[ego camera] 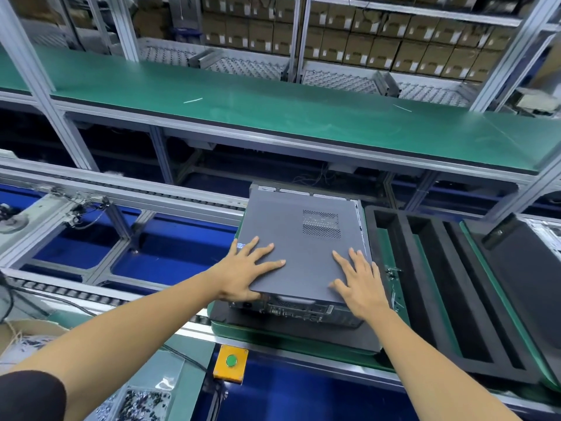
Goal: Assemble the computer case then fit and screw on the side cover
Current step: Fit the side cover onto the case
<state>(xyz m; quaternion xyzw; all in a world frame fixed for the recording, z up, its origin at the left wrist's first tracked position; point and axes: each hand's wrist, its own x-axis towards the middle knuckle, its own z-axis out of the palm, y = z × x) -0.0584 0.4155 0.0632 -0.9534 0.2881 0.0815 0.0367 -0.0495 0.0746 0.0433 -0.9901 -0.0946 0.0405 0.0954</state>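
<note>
Two green benches [273, 95] (stacked cartons [394, 41] behind)

A black slotted foam tray [440, 299] crowds the grey metal computer case [303, 253] on the right; open conveyor rails [121, 196] leave room on the left.

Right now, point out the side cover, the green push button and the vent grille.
side cover [299, 253], head view, bare middle of panel
green push button [231, 360], head view, button cap
vent grille [321, 223], head view, perforated patch

Your left hand [246, 268] and right hand [359, 285] press flat on the side cover [303, 247], which seems seated on the computer case [291, 309].
</note>
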